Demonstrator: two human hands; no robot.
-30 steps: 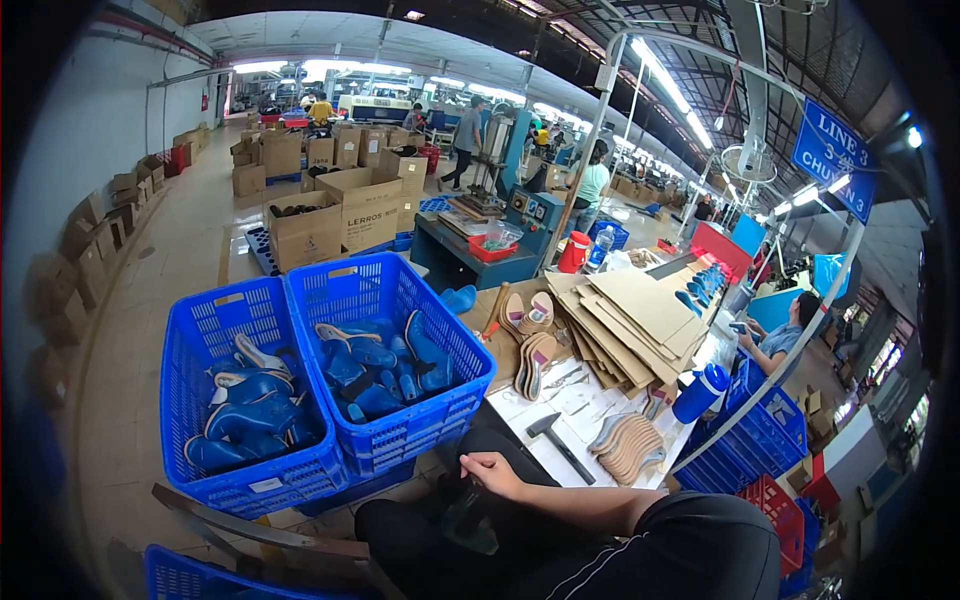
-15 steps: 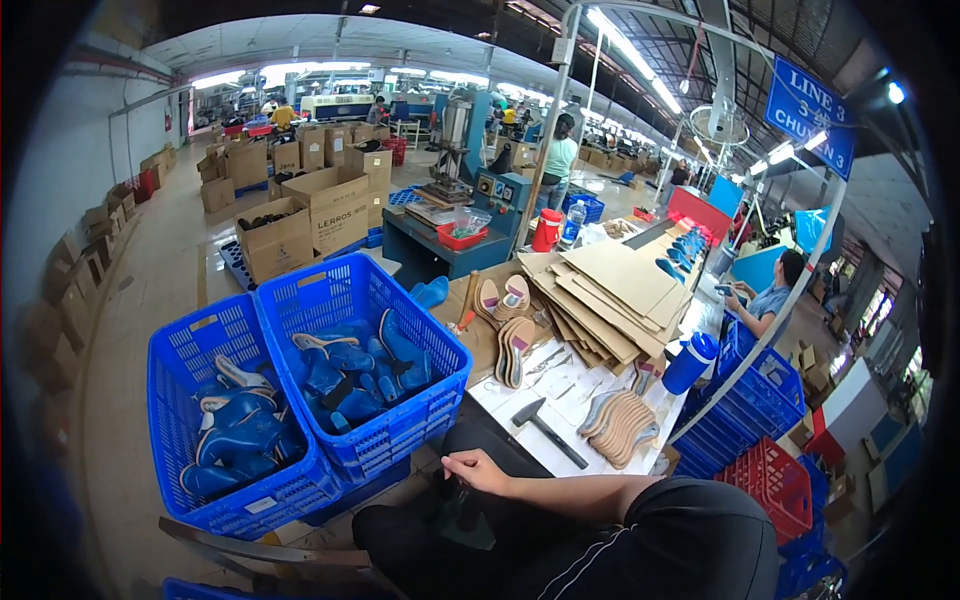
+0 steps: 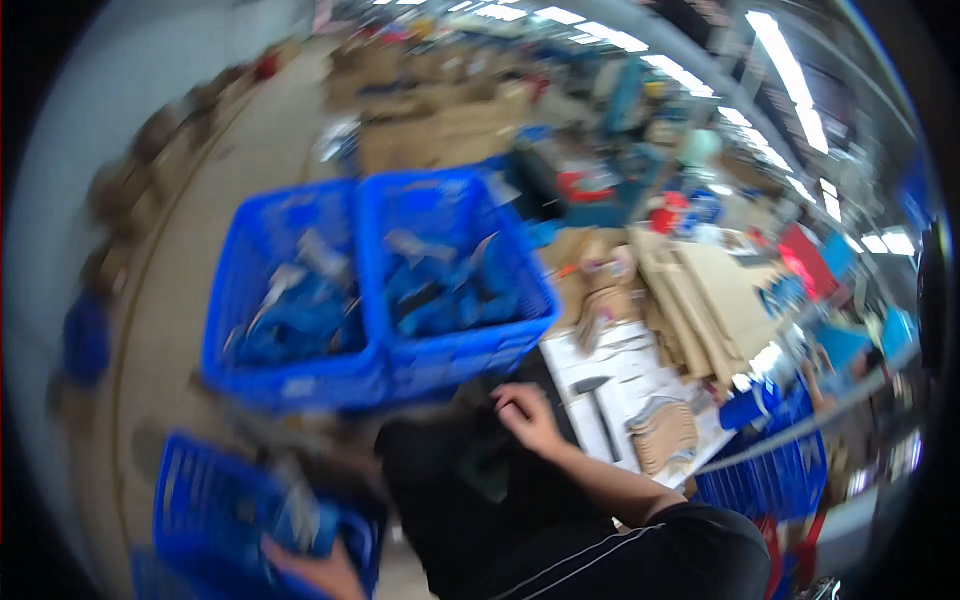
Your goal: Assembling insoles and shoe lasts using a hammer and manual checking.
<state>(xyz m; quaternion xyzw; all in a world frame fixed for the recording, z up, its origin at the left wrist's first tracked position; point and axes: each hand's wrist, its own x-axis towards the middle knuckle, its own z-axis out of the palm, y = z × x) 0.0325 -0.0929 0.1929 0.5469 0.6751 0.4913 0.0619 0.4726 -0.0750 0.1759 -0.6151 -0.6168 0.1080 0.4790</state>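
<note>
At the lower left, my left hand [image 3: 318,570] reaches into a low blue crate [image 3: 175,500], its thumb and fingers spread beside a blue shoe upper [image 3: 305,520]. Motion blurs this area, and whether the hand grips the upper is unclear. My right hand [image 3: 528,415] rests above my dark-clothed lap with its fingers curled in. Whatever those fingers may hold is hidden. Ahead stand two blue crates side by side, a left one [image 3: 225,300] and a right one [image 3: 540,290], both with blue shoe uppers [image 3: 300,320] inside.
On the white-covered table to the right lie a hammer [image 3: 597,410], a stack of soles [image 3: 664,437] and large cardboard sheets [image 3: 690,300]. A blue jug [image 3: 750,402] stands at the table's right side. Cardboard boxes [image 3: 440,130] stand beyond the crates. A pole [image 3: 800,420] crosses at right.
The view has swung left and down, bringing the low crate and my left hand into sight. My right hand stays curled over my lap.
</note>
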